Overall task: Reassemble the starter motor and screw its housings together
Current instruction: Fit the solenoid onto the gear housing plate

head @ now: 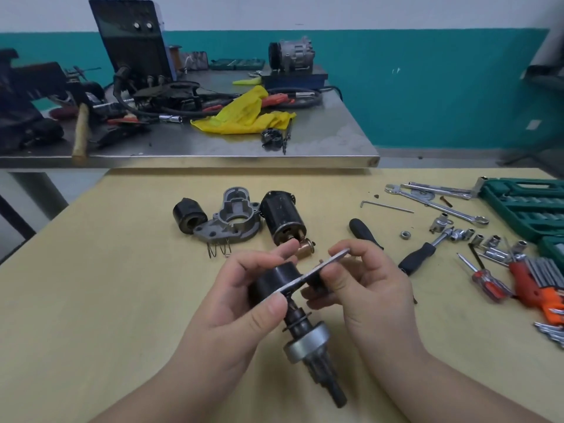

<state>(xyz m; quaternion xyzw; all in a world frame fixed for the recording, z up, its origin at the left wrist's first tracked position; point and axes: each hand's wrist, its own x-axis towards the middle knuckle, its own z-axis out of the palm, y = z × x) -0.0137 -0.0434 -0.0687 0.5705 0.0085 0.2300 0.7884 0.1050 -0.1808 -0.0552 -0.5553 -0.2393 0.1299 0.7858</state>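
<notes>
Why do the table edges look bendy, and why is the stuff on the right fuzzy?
Head view: the wide-angle lens bows the steel bench edge; the hex keys near the right border are smeared; both hands, left hand and right hand, look fairly sharp; lighting is even, shadows soft.

Far steel desk (pixel 335 138): yellow rag (pixel 244 112), wooden-handled hammer (pixel 81 129), black welder unit (pixel 134 38), grey compressor (pixel 291 54) on a blue block. Teal wall behind. Near desk, right edge: orange hex-key set (pixel 537 285), red screwdriver (pixel 485 277).
</notes>
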